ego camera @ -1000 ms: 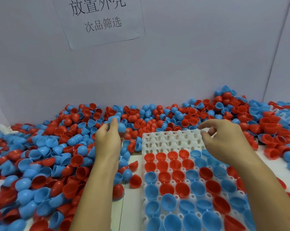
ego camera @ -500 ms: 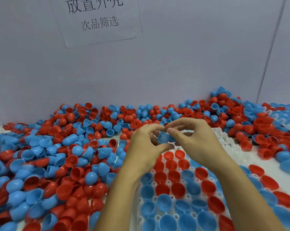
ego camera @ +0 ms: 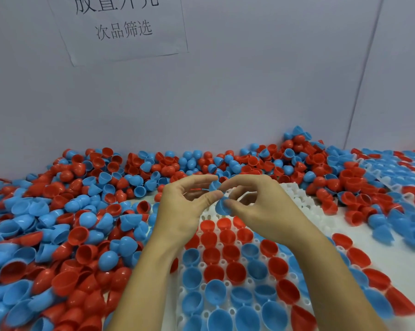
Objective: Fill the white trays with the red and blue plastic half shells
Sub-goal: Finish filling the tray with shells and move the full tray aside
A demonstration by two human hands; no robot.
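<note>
Near tray (ego camera: pixel 256 306), lower centre-right of frame: we see most pockets seated with red and blue half shells, open side up; the rows at its far end still show bare white pockets (ego camera: pixel 304 201).
Forearms: we note both enter from the bottom edge and meet above the tray's far, unfilled part.
Left hand (ego camera: pixel 177 211), centre: thumb and fingertips pinched narrow on a blue shell (ego camera: pixel 214 185), held clear of the tray.
Right hand (ego camera: pixel 261 206), just right of it: fingers curled, pinching a second blue shell (ego camera: pixel 222 206) slightly lower. The two shells sit close together; we cannot tell whether they touch or are nested.
Step, our judgement: separating or orienting the pair before seating them in the empty rows.
Loose stock (ego camera: pixel 70 223), left and across the middle distance: red and blue shells heaped against the tray's left edge.
Second tray (ego camera: pixel 392 177), far right: partly filled; detail blurred.
Wall sign (ego camera: pixel 122 27), upper left: printed paper.
Risk 1: a thin-rim pinch may slip, and a shell could drop onto seated ones.
Risk 2: a shell set dome-up would not seat.
Risk 3: forearms pass low over filled rows; a brush could dislodge them.
</note>
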